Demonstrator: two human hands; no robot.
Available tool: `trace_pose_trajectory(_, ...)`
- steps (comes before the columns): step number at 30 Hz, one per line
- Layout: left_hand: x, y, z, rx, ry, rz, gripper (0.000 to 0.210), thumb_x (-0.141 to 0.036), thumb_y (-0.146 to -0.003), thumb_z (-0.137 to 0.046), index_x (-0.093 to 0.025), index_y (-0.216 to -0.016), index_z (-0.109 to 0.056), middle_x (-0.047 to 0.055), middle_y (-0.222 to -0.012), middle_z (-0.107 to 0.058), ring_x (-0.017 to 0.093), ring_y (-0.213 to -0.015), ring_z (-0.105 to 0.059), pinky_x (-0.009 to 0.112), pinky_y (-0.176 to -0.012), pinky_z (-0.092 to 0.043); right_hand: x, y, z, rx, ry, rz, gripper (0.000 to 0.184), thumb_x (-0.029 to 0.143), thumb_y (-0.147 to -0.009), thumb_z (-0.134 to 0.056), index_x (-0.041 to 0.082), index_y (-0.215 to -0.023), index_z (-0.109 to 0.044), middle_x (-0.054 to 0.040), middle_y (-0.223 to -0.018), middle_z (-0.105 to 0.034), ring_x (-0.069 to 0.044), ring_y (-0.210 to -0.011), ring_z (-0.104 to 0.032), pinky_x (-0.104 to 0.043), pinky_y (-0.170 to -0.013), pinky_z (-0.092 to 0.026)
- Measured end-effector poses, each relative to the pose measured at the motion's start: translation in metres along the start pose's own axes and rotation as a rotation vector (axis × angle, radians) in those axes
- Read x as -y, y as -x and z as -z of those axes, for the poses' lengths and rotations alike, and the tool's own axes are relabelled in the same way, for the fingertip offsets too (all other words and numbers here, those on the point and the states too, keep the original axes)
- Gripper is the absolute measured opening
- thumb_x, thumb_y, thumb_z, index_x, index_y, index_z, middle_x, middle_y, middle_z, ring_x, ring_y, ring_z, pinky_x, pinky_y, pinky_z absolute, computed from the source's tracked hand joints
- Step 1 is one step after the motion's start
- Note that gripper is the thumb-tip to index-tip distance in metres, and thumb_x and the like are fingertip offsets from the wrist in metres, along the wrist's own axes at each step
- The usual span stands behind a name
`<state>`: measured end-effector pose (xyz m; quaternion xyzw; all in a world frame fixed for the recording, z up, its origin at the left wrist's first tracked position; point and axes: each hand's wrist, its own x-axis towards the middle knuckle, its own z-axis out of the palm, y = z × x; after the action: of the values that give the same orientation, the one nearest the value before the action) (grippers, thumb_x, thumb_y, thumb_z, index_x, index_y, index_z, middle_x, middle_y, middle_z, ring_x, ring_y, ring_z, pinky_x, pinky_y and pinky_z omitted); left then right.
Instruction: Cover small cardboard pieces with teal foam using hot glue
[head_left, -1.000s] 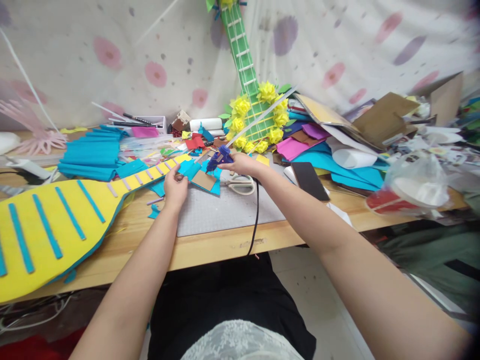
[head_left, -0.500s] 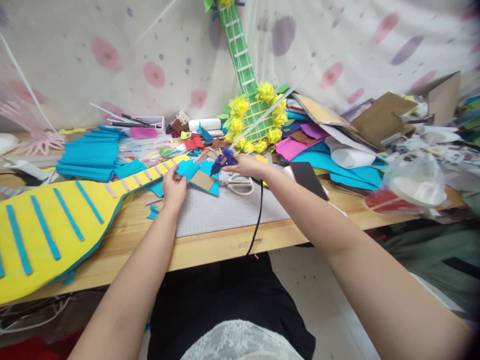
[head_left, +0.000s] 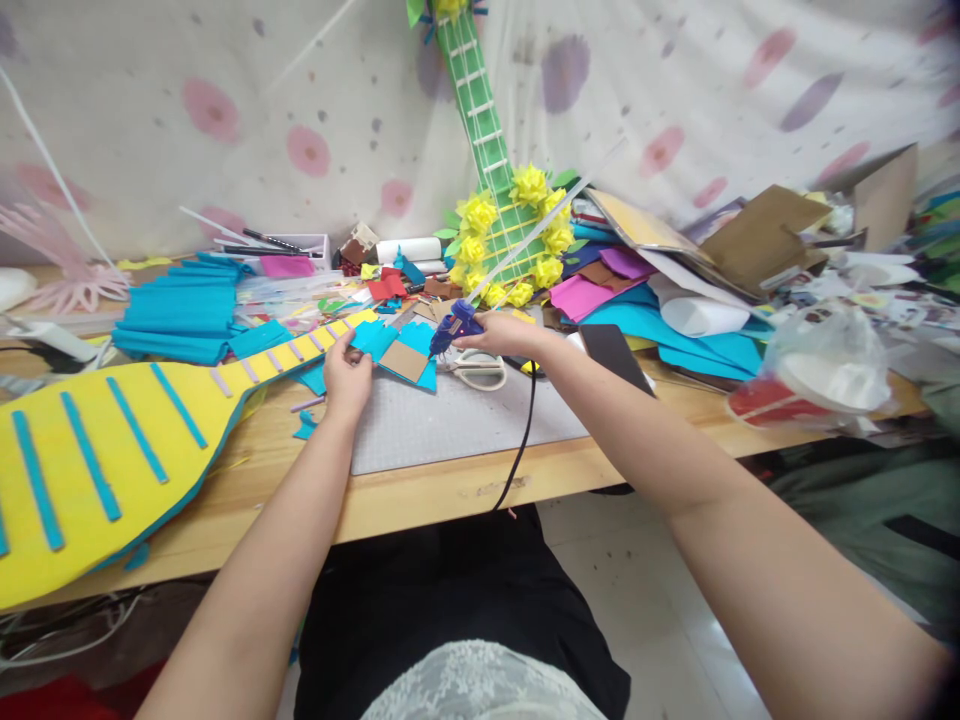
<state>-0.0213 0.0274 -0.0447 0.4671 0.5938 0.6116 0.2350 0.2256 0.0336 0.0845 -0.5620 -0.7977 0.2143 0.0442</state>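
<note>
The right hand (head_left: pixel 501 333) grips a blue glue gun (head_left: pixel 454 325), its pale glue stick (head_left: pixel 529 236) jutting backward; the left hand (head_left: pixel 349 380) touches blue paper (head_left: pixel 377 341) bordering cardboard (head_left: pixel 405 361); scissors (head_left: pixel 458 369) lie nearby on a gray mat (head_left: pixel 442 430).

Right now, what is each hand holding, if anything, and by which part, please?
Right hand: blue glue gun, apparently by its handle. Left hand: at blue paper; its hold cannot be told.
</note>
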Motion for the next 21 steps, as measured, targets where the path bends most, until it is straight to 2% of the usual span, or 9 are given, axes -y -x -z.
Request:
trace_pose_trajectory(5,0.0,0.0,0.0,-0.006,0.012,-0.002,0.052,-0.011,-0.063,-0.058,-0.018,-0.115,-0.058,0.007,-0.1,-0.06,0.018,-0.09,-0.06,0.035,-0.085,-0.051,-0.002,-0.002,-0.002,0.007,-0.003,0.034,0.037,0.044,-0.08,-0.058,0.015,-0.103,-0.064,-0.0108,-0.104,-0.066,-0.022,-0.09,-0.061,-0.03,-0.078,-0.045)
trace_pose_trajectory(15,-0.004,0.001,0.0,0.003,-0.005,0.025,0.053,-0.011,-0.063,-0.058,-0.017,-0.116,-0.058,0.007,-0.095,-0.059,0.018,-0.087,-0.061,0.034,-0.081,-0.052,-0.002,-0.006,-0.003,-0.02,-0.011,0.013,0.034,0.043,-0.08,-0.059,0.016,-0.101,-0.065,-0.0094,-0.099,-0.068,-0.02,-0.086,-0.061,-0.027,-0.075,-0.045)
trace_pose_trajectory(21,-0.001,0.001,-0.001,-0.004,-0.004,0.016,0.051,-0.012,-0.064,-0.058,-0.017,-0.114,-0.058,0.006,-0.094,-0.059,0.017,-0.085,-0.061,0.033,-0.081,-0.052,-0.001,-0.016,-0.01,-0.038,0.027,0.007,0.043,0.05,-0.08,-0.057,0.014,-0.102,-0.063,-0.0123,-0.099,-0.067,-0.021,-0.088,-0.061,-0.028,-0.073,-0.045)
